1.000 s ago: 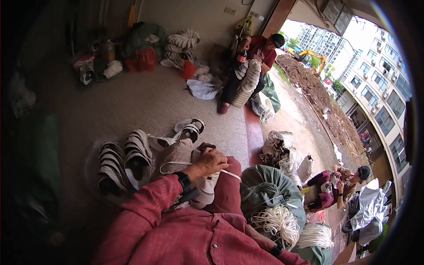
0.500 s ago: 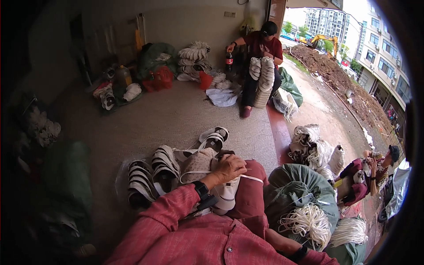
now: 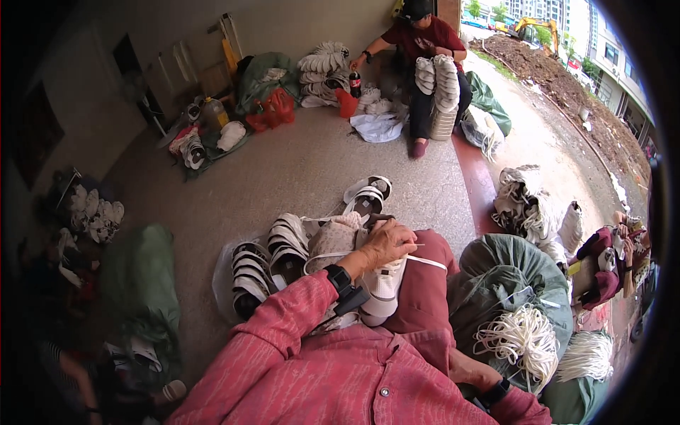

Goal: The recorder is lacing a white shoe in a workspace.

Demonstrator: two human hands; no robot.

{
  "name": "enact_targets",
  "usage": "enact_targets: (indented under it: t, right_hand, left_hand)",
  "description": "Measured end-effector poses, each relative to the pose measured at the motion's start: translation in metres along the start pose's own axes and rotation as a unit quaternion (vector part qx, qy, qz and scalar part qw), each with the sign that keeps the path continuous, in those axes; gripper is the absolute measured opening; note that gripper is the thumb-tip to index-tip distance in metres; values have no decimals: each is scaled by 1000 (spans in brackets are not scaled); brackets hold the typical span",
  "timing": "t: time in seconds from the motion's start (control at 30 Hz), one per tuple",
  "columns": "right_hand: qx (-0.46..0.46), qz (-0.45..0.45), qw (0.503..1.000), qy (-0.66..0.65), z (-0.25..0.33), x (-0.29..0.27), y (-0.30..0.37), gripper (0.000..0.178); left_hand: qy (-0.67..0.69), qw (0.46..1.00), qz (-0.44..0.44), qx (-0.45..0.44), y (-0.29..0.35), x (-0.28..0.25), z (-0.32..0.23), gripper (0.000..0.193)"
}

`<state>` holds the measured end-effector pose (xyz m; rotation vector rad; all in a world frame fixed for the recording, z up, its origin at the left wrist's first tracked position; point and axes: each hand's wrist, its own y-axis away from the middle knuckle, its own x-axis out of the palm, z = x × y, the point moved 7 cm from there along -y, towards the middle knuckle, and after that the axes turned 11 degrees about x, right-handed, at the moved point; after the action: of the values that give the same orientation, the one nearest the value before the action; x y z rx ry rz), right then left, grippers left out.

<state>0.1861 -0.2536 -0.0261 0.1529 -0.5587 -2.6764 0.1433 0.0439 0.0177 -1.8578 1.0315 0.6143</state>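
Observation:
My left hand (image 3: 388,244), with a dark watch at its wrist, is closed over the top of a white sneaker (image 3: 381,289) that lies against my leg. A thin white shoelace end pokes out past its fingertips, and a white lace (image 3: 427,263) crosses my red trouser leg. Beyond the wrist lies a patterned beige shoe piece (image 3: 333,239). Nested white shoes with dark insoles (image 3: 289,244) stand left of it, beside another stack (image 3: 251,280). My right hand (image 3: 469,370) is low beside my right thigh; clothing hides its fingers.
A green sack (image 3: 510,276) carries a bundle of white laces (image 3: 520,340) on my right. Ahead, a seated person (image 3: 425,42) has stacked shoes on the lap and a hand at a dark bottle (image 3: 355,83). Another person's hands (image 3: 627,248) show at far right. Green sacks (image 3: 138,283) lie left.
The whole view has shifted, so things sit further right and those ahead higher up. My left hand keeps its hold at the sneaker. The seated person's arm still reaches to the bottle.

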Motion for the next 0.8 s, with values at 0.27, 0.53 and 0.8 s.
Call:
enact_targets:
  t: [0.27,0.53,0.8]
  right_hand:
    - [74,42,986,-147,-47,14,15,73]
    - [123,50,989,-69,-28,-37,3,41]
    - [95,-74,992,37,76,-94,-49,17]
  left_hand:
    - [25,999,15,-19,-1,0,2,20]
    - [179,967,-180,-26,16,-35,0,15]
    - [190,909,-194,-315,100,-63,48,16]
